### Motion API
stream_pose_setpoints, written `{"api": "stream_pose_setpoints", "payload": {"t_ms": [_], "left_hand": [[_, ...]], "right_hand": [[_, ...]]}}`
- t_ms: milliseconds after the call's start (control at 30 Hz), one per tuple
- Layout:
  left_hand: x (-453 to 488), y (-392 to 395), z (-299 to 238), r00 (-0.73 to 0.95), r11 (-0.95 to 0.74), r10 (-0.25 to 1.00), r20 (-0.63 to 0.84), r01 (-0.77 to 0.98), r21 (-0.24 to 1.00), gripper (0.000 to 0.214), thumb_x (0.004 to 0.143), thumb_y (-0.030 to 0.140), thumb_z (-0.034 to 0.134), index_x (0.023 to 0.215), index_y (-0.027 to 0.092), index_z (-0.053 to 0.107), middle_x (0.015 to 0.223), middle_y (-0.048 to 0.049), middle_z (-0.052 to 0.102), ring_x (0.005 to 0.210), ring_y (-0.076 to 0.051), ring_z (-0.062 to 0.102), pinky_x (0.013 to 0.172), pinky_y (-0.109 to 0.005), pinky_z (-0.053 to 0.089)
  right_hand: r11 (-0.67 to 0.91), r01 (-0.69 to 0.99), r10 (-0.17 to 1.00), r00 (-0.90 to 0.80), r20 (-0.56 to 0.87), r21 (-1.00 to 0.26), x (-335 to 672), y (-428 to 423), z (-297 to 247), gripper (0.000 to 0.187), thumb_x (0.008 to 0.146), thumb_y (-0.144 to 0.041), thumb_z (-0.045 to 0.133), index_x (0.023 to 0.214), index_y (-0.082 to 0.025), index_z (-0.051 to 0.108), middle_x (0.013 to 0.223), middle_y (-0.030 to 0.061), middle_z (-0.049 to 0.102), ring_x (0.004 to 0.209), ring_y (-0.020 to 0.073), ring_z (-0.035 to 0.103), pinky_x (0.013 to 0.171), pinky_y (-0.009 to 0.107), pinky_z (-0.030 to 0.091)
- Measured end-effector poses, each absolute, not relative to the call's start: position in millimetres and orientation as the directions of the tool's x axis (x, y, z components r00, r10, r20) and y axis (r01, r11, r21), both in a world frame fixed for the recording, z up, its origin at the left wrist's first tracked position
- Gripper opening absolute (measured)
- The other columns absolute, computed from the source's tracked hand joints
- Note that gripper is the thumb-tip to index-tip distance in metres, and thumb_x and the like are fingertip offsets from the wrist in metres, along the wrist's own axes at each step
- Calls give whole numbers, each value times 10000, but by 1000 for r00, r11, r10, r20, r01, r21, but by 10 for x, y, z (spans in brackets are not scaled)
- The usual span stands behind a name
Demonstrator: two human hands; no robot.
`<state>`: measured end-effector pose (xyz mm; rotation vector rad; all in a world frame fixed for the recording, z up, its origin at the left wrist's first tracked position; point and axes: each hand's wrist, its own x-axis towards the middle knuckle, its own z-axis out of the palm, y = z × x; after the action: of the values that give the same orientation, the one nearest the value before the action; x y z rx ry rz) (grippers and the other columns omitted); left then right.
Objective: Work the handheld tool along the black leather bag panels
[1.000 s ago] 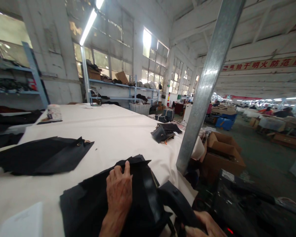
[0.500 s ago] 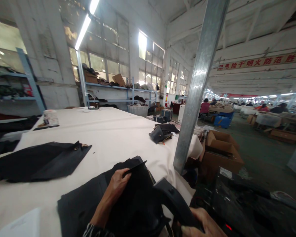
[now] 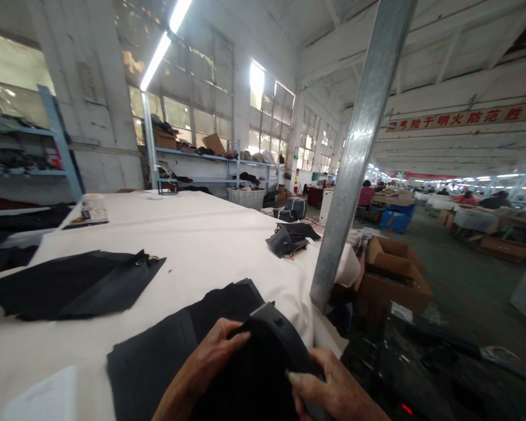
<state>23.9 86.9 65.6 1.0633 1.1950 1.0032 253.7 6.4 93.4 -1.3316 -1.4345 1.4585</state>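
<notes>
Right now the big white cutting table (image 3: 210, 234) is carrying everything, and places below are taken from it. Lying on its left part is a flat spread of black fabric panels (image 3: 79, 283); a smaller heap of dark pieces (image 3: 289, 238) is sitting toward its far right edge, near the slanted metal post (image 3: 355, 158) that is rising off that edge. At its near edge a stack of black cut pieces (image 3: 158, 356) is lying, and over that stack both hands are working one curved black strap piece (image 3: 280, 339). By the look of it, the work is partway: the piece is being lifted and handled, with the stack under it not yet dealt with. Its long axis is arching from the far left toward the near right. The left hand (image 3: 214, 356) is pinching its far end with curled fingers; the right hand (image 3: 333, 392) is clasping its near end.
</notes>
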Motion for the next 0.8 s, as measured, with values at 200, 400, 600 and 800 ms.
{"api": "stream_pose_setpoints", "payload": {"t_ms": [200, 400, 600, 800], "left_hand": [[213, 805, 512, 222, 354, 931, -291, -348, 868, 420, 587, 361, 785, 933, 158, 661, 701, -24, 709, 679, -189, 660, 668, -288, 508], [265, 851, 505, 378, 417, 892, -248, -475, 775, 523, 568, 275, 806, 1052, 140, 661, 739, -64, 739, 696, -215, 690, 691, -304, 527], [301, 677, 614, 281, 409, 909, -308, -463, 786, 507, 559, 276, 813, 1028, 151, 663, 800, -68, 752, 825, -252, 698, 791, -332, 530], [212, 538, 557, 311, 471, 880, -359, -472, 745, 476, 659, 228, 766, 1095, 165, 587, 853, -48, 749, 812, -222, 701, 838, -351, 528]], "right_hand": [[-30, 88, 949, -311, -56, -996, 2538, 203, 1225, 438, 807, -551, 575, 680, -132, 553, 451, -38, 509, 348, 67, 448, 360, 168, 350], [-128, 158, 944, -284, -169, -979, 2634, -52, 1261, 387, 820, -499, 594, 906, -122, 575, 585, -19, 586, 471, 89, 526, 475, 195, 406], [-154, 164, 942, -272, -195, -974, 2561, -67, 1011, 531, 782, -492, 644, 1102, -100, 483, 657, 2, 641, 495, 90, 547, 476, 195, 390], [-59, 52, 974, -217, -69, -997, 2642, 83, 1194, 422, 798, -555, 584, 794, -135, 546, 543, -36, 557, 388, 73, 487, 383, 181, 376]]}}
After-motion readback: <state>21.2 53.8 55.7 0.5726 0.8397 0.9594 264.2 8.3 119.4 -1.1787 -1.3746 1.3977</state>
